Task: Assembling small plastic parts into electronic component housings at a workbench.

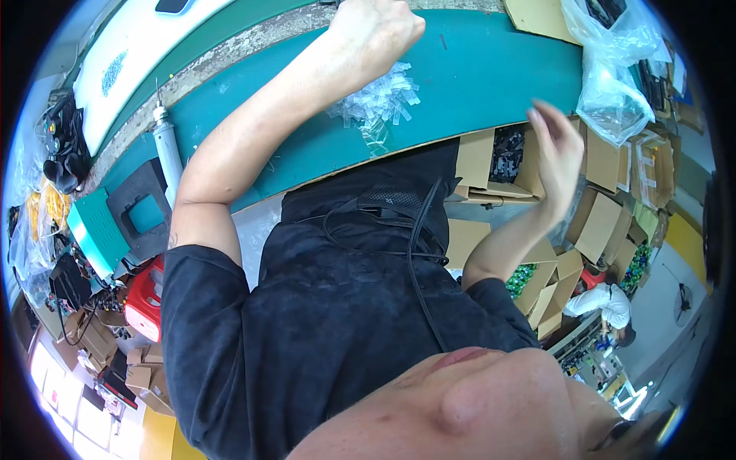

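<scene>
Head view, looking down: a pile of clear strips (391,96) lay on a green tabletop (491,69), just short of the left hand (379,27). That hand was curled at the upper edge, its fingertips hidden; whether it gripped anything could not be told. The right hand (560,153), blurred, hung out past the table's near edge, near open cardboard boxes (479,157), fingers loosely parted with nothing visible between them. The step looked like hand-work around the strips; lifting one would call for a fine pinch by the free hand.
</scene>
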`<state>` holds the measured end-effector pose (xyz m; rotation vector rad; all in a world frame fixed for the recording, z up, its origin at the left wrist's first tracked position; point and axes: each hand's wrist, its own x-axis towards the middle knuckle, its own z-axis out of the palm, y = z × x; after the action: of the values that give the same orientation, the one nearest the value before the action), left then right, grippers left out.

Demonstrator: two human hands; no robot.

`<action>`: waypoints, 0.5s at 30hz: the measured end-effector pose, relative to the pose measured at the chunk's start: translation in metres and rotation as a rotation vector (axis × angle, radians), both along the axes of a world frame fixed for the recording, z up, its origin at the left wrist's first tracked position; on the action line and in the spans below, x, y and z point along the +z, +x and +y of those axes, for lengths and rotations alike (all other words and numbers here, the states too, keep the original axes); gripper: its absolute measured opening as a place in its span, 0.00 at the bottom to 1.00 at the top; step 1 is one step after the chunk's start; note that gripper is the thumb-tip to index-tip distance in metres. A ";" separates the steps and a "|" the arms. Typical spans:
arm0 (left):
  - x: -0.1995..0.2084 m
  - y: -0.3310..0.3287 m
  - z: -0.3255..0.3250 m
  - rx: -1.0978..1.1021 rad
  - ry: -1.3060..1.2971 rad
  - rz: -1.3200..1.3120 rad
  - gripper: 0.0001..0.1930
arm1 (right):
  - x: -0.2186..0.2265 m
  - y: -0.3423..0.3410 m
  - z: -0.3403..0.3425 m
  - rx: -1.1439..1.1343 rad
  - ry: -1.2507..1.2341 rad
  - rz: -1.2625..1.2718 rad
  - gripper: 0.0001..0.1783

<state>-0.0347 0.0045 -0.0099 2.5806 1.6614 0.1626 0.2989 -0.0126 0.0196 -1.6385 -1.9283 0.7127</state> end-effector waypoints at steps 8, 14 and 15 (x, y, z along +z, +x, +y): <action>-0.012 0.002 0.001 -0.039 0.149 0.013 0.03 | -0.040 -0.174 0.124 0.598 0.708 -0.116 0.06; -0.006 0.007 -0.006 -0.044 0.185 -0.011 0.03 | -0.049 -0.196 0.165 0.794 0.709 -0.342 0.08; 0.000 0.008 -0.008 -0.030 0.141 0.024 0.03 | -0.047 -0.198 0.165 0.792 0.680 -0.369 0.08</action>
<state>-0.0271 -0.0031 -0.0098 2.7172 1.6764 0.2572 0.1013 0.1524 -0.0269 -0.5916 -2.7001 -0.0464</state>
